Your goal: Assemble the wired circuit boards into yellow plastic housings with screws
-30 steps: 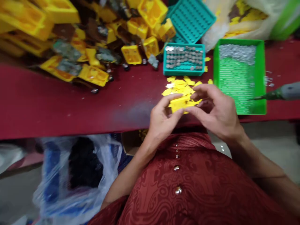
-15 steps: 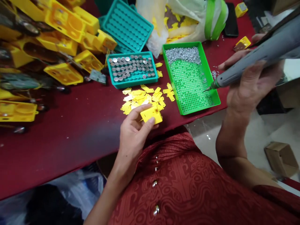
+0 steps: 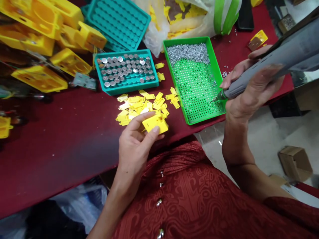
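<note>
My left hand [image 3: 136, 141] is closed on a yellow plastic housing [image 3: 156, 123], thumb on its face, fingers behind it. Just beyond lies a loose heap of small yellow plastic covers [image 3: 136, 105] on the red cloth. My right hand [image 3: 251, 88] is wrapped round a grey electric screwdriver [image 3: 264, 63], its bit pointing down over the green tray [image 3: 218, 69]. Small silver screws [image 3: 188, 52] are banked at the tray's far end, with a few more scattered near its right side. Whether a screw sits on the bit is too small to tell.
A teal tray [image 3: 129, 89] holds rows of button cells; another teal tray [image 3: 118, 21] lies behind it. Yellow housings with wires [image 3: 40, 79] crowd the left. A plastic bag [image 3: 191, 30] of yellow parts, a dark phone [image 3: 245, 20] and a yellow piece [image 3: 259, 38] stand farther back.
The view has shifted, so most table things appear farther left. The screwdriver's bit remains over the green tray, slightly lower in view. Both hands keep their holds.
</note>
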Motion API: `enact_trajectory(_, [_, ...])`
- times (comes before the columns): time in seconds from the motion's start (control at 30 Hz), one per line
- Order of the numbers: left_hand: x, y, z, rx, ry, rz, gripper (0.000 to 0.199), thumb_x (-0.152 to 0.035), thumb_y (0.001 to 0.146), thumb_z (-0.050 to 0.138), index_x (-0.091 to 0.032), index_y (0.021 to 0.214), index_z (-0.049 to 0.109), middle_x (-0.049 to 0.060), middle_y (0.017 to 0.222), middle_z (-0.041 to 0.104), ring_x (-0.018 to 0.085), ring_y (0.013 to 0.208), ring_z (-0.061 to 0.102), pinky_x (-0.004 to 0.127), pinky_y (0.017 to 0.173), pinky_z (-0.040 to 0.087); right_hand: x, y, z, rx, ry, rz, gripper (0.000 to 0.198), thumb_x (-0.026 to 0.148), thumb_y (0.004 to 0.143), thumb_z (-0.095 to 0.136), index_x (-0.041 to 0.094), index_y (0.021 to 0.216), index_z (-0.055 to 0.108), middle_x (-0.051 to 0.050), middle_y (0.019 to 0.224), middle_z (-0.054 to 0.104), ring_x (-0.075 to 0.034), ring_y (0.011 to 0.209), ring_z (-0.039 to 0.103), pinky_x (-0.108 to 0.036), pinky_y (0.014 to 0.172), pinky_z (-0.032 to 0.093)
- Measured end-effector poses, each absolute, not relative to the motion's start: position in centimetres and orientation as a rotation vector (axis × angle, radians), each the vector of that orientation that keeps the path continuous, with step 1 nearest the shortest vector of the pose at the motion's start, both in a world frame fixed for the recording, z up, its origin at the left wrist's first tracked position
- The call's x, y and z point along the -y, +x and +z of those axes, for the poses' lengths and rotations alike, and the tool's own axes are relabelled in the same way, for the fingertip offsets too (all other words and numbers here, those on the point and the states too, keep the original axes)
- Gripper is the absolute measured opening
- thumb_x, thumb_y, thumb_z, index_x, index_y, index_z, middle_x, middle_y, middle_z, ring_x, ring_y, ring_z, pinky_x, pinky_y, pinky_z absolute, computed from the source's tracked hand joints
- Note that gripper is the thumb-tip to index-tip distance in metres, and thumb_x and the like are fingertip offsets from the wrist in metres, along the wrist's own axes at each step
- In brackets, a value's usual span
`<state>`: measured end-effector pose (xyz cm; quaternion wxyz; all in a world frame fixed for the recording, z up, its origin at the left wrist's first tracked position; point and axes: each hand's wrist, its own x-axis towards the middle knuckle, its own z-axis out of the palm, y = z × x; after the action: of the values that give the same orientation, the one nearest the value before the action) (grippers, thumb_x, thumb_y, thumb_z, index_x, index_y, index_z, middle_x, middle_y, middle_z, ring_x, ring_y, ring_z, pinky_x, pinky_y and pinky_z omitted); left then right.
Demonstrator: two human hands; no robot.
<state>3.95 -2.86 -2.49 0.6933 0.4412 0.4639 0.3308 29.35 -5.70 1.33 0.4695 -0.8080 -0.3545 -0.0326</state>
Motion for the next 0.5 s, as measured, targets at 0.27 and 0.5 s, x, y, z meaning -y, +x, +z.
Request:
enact_trajectory(0.27, [2.7, 4.3, -1.8, -1.065, 0.93, 0.749, 0.049, -0.036, 0.071, 0.1, -0.022, 0.113, 0.079, 0.003, 0.103, 0.082, 0.014, 0.083, 0.078, 0.018, 0.066, 0.068, 5.6, 29.4, 1.2, 1.014, -1.442, 0.009, 0.072, 0.093, 0.086, 0.045, 0.024, 0.107, 0.044, 0.0, 0.074, 0.048, -0.014, 0.057, 0.05, -0.032, 0.053, 0.049])
enact_trajectory(0.5, [3.0, 4.3, -1.4, -1.074, 0.96, 0.761, 0.048, -0.035, 0.075, 0.098, -0.02, 0.117, 0.08, 0.003, 0.097, 0.08, 0.014, 0.08, 0.076, 0.021, 0.07, 0.069, 4.5, 29.8, -0.3, 0.951, -1.493, -0.112, 0.076, 0.101, 0.087, 0.041, 0.027, 0.107, 0.041, 0.005, 0.072, 0.042, -0.01, 0.05, 0.044, -0.03, 0.049, 0.043])
